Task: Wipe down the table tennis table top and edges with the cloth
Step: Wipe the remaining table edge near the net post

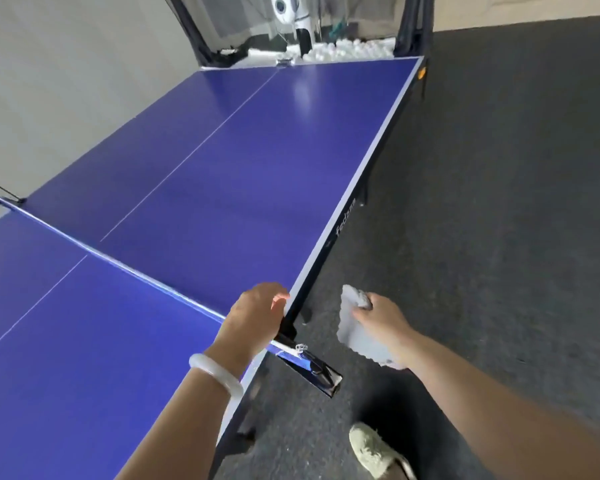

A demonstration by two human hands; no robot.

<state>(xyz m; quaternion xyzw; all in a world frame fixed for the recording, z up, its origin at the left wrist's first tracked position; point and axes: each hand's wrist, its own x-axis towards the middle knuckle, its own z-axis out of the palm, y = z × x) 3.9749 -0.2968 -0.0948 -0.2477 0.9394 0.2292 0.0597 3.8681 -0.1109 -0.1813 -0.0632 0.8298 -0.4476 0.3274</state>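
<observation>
We see the long blue table tennis table with white lines stretching away over a dark grey carpeted floor, its far end backed by a dark mesh catch net holding many white balls. A low net crosses the top, ending in a shiny metal clamp at the near side edge. The left hand sits at that edge beside the net's end, fingers curled over the table's rim and gripping it. The right hand hangs just beside the table, over the floor, pinching a pale grey rumpled cloth that touches no surface. A white smooth bangle rings the left wrist; a pale green shoe stands below.
</observation>
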